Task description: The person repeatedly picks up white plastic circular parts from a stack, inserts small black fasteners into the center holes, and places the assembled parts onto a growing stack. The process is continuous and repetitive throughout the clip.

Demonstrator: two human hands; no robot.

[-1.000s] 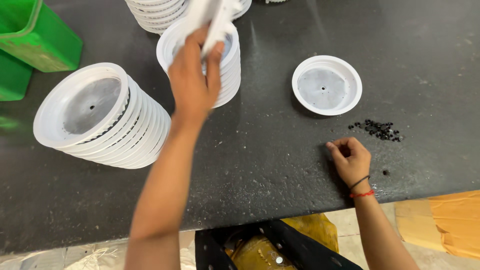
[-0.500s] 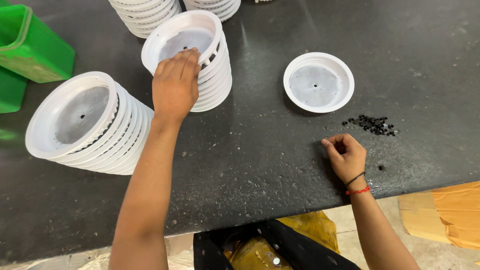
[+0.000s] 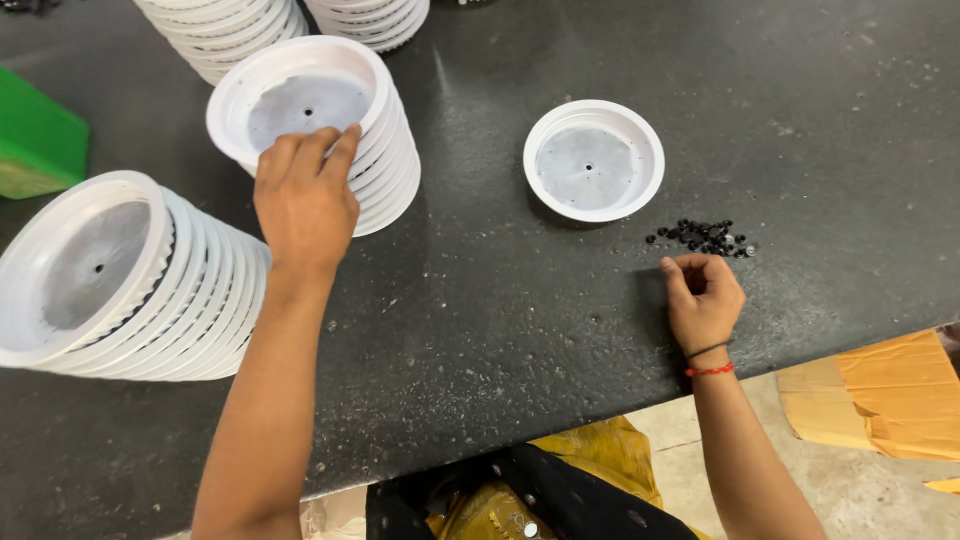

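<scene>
My left hand [image 3: 305, 195] reaches onto a stack of white round plastic dishes [image 3: 385, 170]. Its fingers lie over the near rim of the top dish [image 3: 300, 100], and the thumb is hidden under the hand. A single white dish [image 3: 593, 160] sits alone on the dark table [image 3: 520, 330], open side up, with a tiny hole in its middle. Just below a small heap of black beads [image 3: 705, 237], my right hand [image 3: 703, 295] rests on the table with its fingers curled in. Whether it pinches a bead is hidden.
A leaning stack of the same white dishes [image 3: 110, 280] lies at the left. Two more stacks [image 3: 225, 25] stand at the far edge. A green bin [image 3: 35, 145] is at the far left. Brown cardboard [image 3: 880, 395] lies on the floor past the table's near edge.
My left hand brought a white dish down from the air onto the stack and stays on its rim. My right hand stayed curled next to the beads.
</scene>
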